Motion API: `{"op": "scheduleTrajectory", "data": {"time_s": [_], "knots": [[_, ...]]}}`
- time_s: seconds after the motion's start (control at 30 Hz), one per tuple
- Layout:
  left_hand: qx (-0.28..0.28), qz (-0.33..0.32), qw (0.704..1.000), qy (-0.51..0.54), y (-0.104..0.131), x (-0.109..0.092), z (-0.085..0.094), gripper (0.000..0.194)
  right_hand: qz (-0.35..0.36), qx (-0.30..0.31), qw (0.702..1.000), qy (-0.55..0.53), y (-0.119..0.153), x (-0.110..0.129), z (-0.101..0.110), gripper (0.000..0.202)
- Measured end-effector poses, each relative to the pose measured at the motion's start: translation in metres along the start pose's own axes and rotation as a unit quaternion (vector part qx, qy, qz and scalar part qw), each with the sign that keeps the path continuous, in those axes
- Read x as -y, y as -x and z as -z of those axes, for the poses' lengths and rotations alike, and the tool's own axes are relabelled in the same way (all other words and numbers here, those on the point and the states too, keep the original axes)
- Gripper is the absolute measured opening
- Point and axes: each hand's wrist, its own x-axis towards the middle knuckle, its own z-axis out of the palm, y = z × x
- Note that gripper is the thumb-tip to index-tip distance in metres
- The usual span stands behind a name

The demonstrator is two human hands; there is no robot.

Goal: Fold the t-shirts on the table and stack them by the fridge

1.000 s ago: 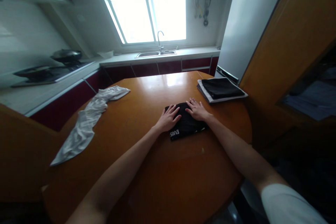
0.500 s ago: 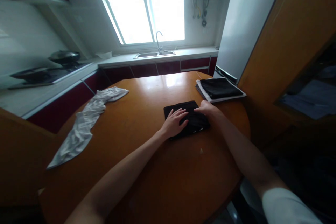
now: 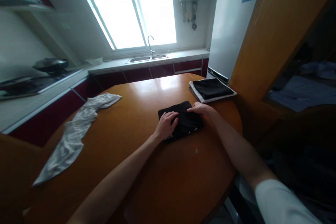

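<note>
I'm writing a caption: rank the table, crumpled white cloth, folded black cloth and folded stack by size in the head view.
Table
Crumpled white cloth
Not ranked: folded black cloth and folded stack; they look close, and the left hand and right hand partly cover the former.

The brown wooden tabletop [image 3: 136, 119] is offering an open passage between the crumpled white cloth [image 3: 76, 129] and the folded black garment [image 3: 181, 120]. The stack of folded black and white cloths [image 3: 212, 89] is obstructing the far right, leaving only a narrow gap beside the right hand [image 3: 198, 107].
</note>
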Motion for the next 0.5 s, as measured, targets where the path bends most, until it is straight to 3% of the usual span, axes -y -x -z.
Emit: {"op": "scheduleTrajectory", "data": {"time_s": [0.27, 0.37, 0.5], "knots": [[-0.111, 0.015, 0.992, 0.058, -0.006, 0.005, 0.009, 0.026, 0.032, 0.077, 0.995, -0.06, 0.005, -0.004, 0.011, 0.013], [-0.153, 0.053, 0.983, 0.086, -0.009, 0.013, 0.01, 0.026, 0.024, 0.114, 0.986, -0.116, 0.001, -0.007, 0.014, 0.014], [-0.188, 0.128, 0.967, 0.113, -0.011, 0.023, 0.013, 0.029, 0.03, 0.113, 0.973, -0.198, -0.002, -0.008, 0.013, 0.018]]}}
